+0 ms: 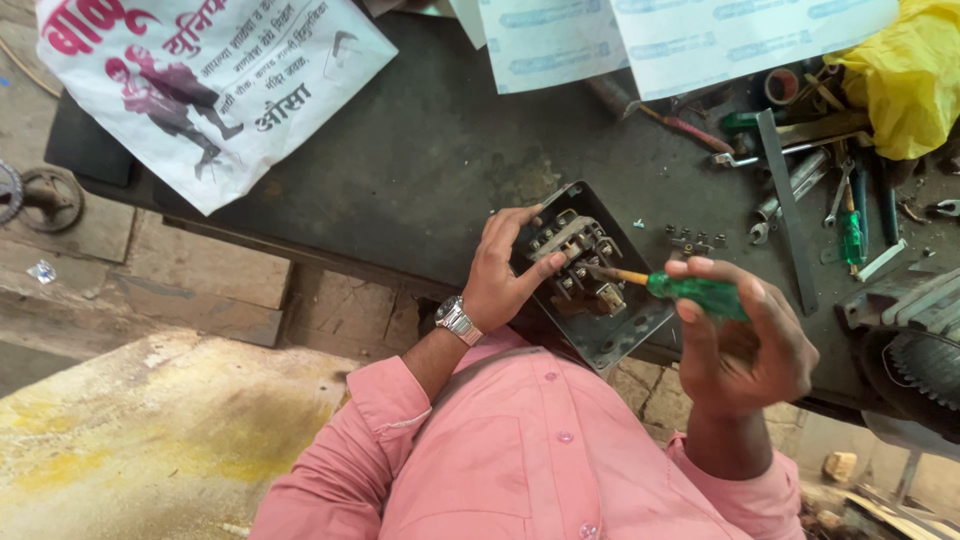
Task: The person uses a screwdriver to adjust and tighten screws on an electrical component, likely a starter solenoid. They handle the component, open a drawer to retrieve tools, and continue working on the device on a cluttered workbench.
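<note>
Switch box (600, 290): dark metal, open-faced, lying tilted at the near edge of the counter (420, 150), one corner overhanging toward the person. Inside, a block of terminals and screws, grey and brassy.

Left hand (503, 270): wrapped on the box's left side, fingers over the upper-left rim, thumb along the near side. Clamped on the box. Watch on that wrist.

Right hand (745, 345): closed around the green handle of a screwdriver (665, 285). Hand sits to the right of the box and slightly nearer the person. Screwdriver's long axis runs almost level, right to left, tip rising a little. The tip is in among the terminals at mid-box; exact screw not discernible.

Relation: box lies left of the right hand, along the shaft line; left hand is the one in contact with the box itself.

Surroundings: loose small screws (692, 240) on the counter just right of the box. Farther right, a heap of spanners (800, 185) and a second green screwdriver. Yellow bag (905, 75) at top right; printed white bag (210, 90) at top left.
</note>
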